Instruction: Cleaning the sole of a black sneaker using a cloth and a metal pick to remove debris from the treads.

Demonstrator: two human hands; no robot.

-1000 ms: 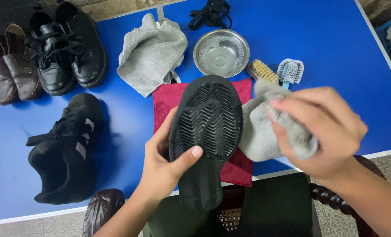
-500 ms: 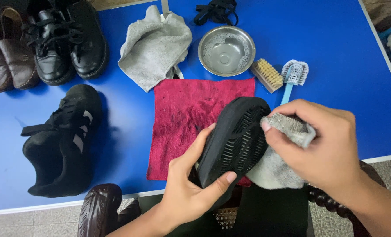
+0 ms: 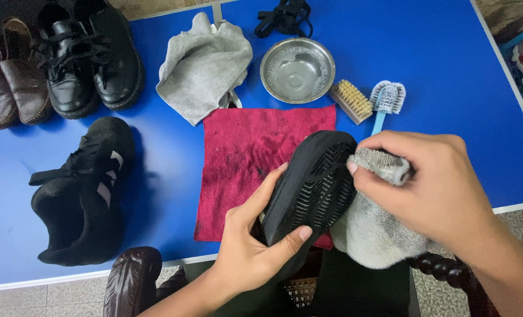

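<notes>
My left hand (image 3: 255, 243) grips a black shoe (image 3: 314, 191) by its heel, sole turned up and tilted toward me, above the near edge of a red cloth (image 3: 252, 158). My right hand (image 3: 432, 188) is closed on a grey cloth (image 3: 370, 226) and presses a bunched corner of it against the right rim of the sole. The rest of the grey cloth hangs below the shoe.
On the blue table (image 3: 437, 64) lie a second grey cloth (image 3: 203, 64), a steel bowl (image 3: 297, 69), a wooden brush (image 3: 351, 100), a blue-handled brush (image 3: 386, 103), black laces (image 3: 284, 16), a black sneaker (image 3: 82, 188), black leather shoes (image 3: 91, 56) and brown shoes (image 3: 6, 82). A dark chair arm (image 3: 133, 282) stands near me.
The shoe has turned from sole flat toward me to tilted on its side. My right hand with the grey cloth has moved up onto the sole's right rim.
</notes>
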